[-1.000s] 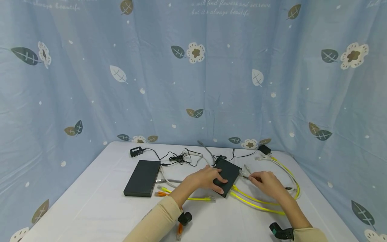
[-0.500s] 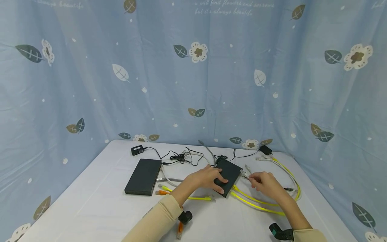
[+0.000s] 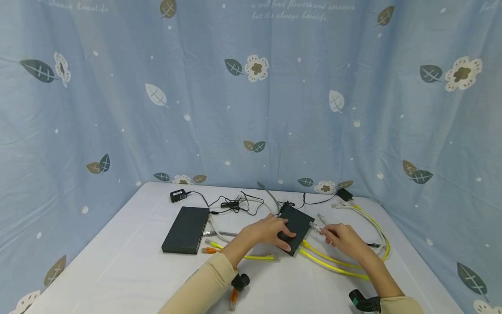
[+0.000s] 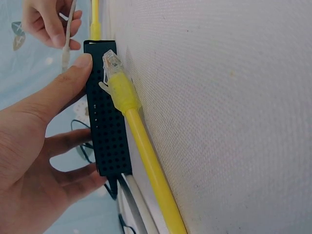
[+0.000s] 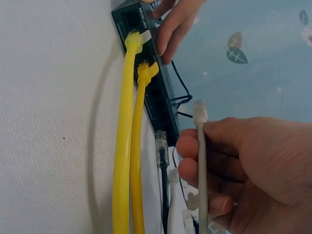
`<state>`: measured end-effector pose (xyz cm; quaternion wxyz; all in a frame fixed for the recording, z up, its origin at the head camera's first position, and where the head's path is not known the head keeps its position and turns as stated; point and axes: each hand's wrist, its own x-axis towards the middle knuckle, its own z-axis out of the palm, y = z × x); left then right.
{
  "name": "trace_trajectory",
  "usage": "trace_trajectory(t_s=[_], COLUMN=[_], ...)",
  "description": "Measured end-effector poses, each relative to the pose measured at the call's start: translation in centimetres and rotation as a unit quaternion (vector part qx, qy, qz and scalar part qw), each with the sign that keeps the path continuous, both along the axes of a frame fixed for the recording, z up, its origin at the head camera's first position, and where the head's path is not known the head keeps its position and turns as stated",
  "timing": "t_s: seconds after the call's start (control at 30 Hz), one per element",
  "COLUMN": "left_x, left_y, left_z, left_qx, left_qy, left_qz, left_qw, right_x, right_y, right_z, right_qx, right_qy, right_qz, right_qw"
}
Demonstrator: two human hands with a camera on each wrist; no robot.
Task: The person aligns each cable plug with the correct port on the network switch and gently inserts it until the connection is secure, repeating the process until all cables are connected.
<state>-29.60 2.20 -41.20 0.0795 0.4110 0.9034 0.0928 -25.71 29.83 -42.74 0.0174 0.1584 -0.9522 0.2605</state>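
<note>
Head view: left hand [image 3: 269,232] atop black box [image 3: 299,221], fingers splayed; right hand [image 3: 343,238], fingers around pale cable [image 5: 202,168].

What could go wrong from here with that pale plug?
1. The pale plug in the right hand is outside the black switch; it might meet a port crooked, or the wrong one.
2. A loose clear plug on a dark cable lies close by and could snag.
3. Two yellow cables are plugged in; if the switch slips under the left hand, they may get tugged.
</note>
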Motion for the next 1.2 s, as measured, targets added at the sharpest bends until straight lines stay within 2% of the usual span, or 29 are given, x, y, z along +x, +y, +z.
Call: trace_trajectory(t_s=[0.37, 0.77, 1.2], left_x=[-0.11, -0.28, -0.35], left_y=[-0.05, 0.01, 0.05], left_z=[-0.07, -0.30, -0.44], left_qx=[0.000, -0.002, 0.002], left_qy=[-0.004, -0.001, -0.006], left_qz=[0.008, 0.001, 0.006], left_qw=[1.0000, 1.0000, 1.0000], right_x=[0.24, 0.22, 0.41], right_y=[-0.28, -0.04, -0.63], right_z=[0.21, -0.30, -0.62], right_qx=[0.004, -0.013, 0.002], right_qy=[-0.018, -0.036, -0.065], right_qz=[0.011, 0.023, 0.004], right_qw=[1.000, 0.999, 0.998])
